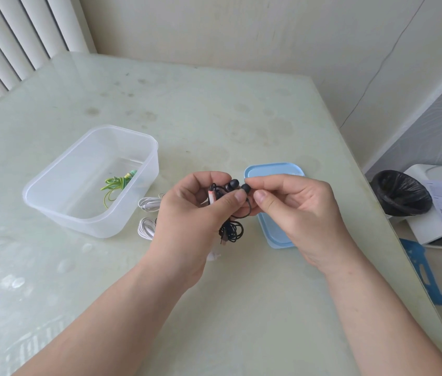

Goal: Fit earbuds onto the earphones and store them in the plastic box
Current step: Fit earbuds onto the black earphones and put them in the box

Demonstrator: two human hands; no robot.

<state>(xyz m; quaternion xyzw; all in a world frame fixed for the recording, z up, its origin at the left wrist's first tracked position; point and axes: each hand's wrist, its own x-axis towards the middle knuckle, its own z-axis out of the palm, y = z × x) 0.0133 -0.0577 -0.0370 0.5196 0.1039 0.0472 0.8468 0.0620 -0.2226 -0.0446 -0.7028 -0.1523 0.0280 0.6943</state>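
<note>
Together, our hands meet above the bench (214, 109). Our left hand (187, 213) curls its fingers round the coiled black earphones (231, 231), whose cable dangles below them. Our right hand (301, 210) pinches a black earbud (246, 188) just beyond the left thumb. Left of our fingers stands the clear plastic box (51, 185), holding green earphones (115, 183). A blue lid (274, 169) lies under the right fingers.

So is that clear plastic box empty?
No. The plastic box holds coiled green earphones; its blue lid lies off to the side.
</note>
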